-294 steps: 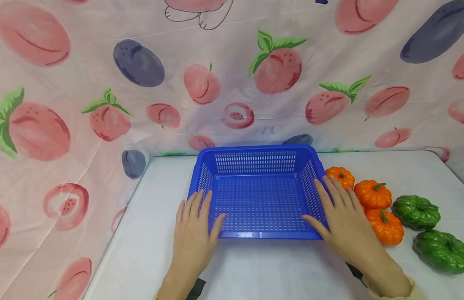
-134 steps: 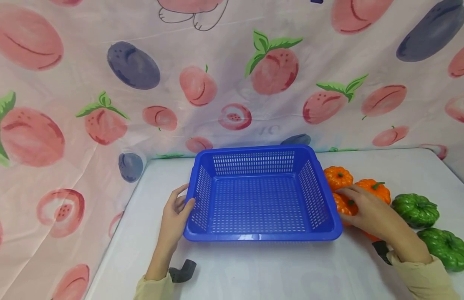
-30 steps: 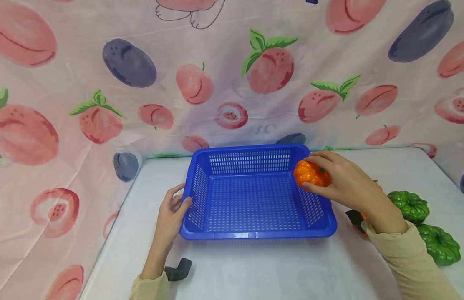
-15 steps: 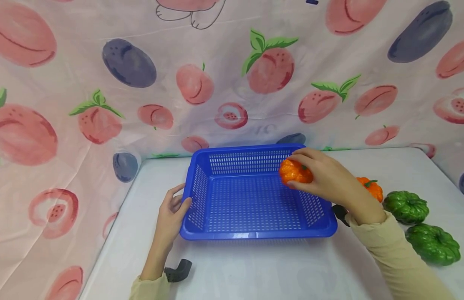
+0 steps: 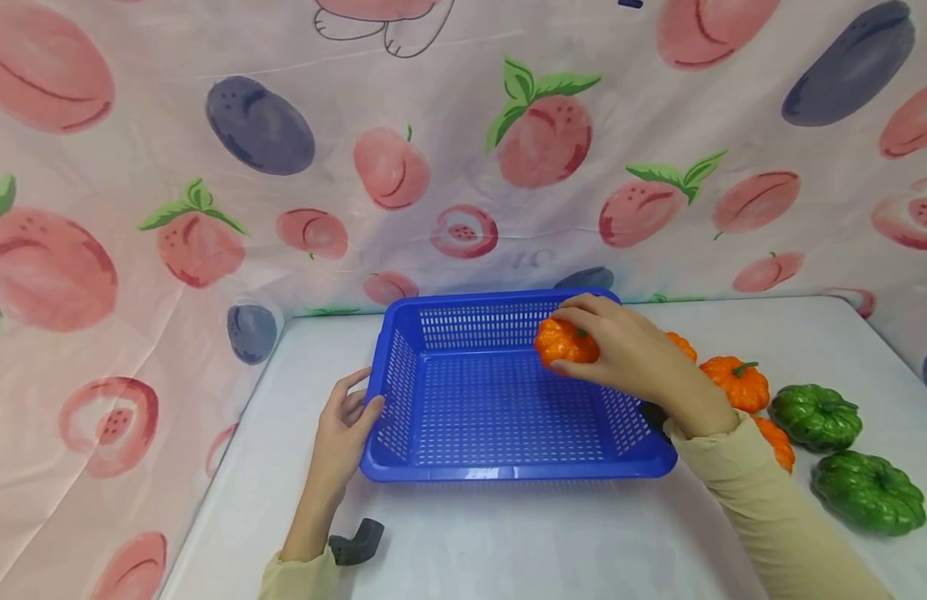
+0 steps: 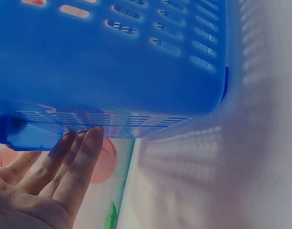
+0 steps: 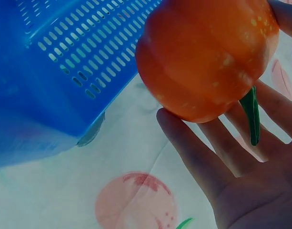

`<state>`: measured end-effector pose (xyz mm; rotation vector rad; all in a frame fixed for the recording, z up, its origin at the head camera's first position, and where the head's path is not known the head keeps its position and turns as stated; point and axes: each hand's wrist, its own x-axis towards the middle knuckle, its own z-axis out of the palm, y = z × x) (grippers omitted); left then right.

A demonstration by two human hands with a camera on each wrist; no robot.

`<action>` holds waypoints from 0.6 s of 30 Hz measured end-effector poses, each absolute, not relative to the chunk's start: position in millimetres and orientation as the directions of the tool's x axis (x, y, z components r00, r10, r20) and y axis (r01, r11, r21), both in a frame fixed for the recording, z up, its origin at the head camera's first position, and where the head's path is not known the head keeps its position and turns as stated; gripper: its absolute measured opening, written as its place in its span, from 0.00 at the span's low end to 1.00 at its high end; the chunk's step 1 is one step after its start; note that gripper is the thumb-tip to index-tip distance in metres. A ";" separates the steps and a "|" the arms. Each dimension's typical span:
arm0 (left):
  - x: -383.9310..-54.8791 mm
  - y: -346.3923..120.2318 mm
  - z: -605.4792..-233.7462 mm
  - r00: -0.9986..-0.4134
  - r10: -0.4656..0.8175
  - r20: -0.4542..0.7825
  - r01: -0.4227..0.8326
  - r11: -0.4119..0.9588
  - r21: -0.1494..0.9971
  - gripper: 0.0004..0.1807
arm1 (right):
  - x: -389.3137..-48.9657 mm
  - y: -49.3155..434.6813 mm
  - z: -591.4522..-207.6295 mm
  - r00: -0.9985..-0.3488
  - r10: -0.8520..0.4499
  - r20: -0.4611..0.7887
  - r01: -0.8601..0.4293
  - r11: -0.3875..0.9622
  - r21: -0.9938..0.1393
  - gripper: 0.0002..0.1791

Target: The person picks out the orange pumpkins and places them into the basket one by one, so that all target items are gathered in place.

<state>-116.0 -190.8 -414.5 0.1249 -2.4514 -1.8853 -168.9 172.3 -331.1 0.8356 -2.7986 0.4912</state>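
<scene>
An orange mini pumpkin (image 5: 564,343) with a green stem is in my right hand (image 5: 624,350), held between thumb and fingers over the right half of the blue plastic basket (image 5: 508,472). In the right wrist view the pumpkin (image 7: 203,62) is large and its stem points toward the palm. My left hand (image 5: 347,425) holds the basket's left side, thumb at the rim. The left wrist view shows the fingertips (image 6: 94,136) against the slotted outer wall. The basket's slotted floor shows nothing lying on it.
Right of the basket, partly behind my right arm, sit more orange pumpkins (image 5: 736,383). Two green pumpkins (image 5: 869,492) stand farther right. A fruit-printed cloth (image 5: 463,167) hangs behind the white table (image 5: 523,542); a black wrist piece (image 5: 357,542) shows by the left sleeve.
Both hands first rested at the basket's sides. My right hand then took a pumpkin from the group on the right and carried it left over the basket. The left hand shifted to the left rim.
</scene>
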 end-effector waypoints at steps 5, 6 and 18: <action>-116.5 -190.9 -414.9 -0.996 -0.089 -0.010 -0.032 0.251 0.967 0.27 | -172.8 166.0 -333.9 -0.835 -0.500 0.230 -0.549 0.791 -0.270 0.34; -116.6 -191.0 -415.0 -0.996 -0.089 -0.009 -0.031 0.251 0.968 0.27 | -173.7 164.5 -334.6 -0.835 -0.502 0.225 -0.548 0.791 -0.273 0.33; -117.0 -191.8 -416.8 -0.997 -0.082 0.001 -0.020 0.249 0.968 0.27 | -184.1 145.4 -344.9 -0.816 -0.541 0.205 -0.578 0.763 -0.288 0.33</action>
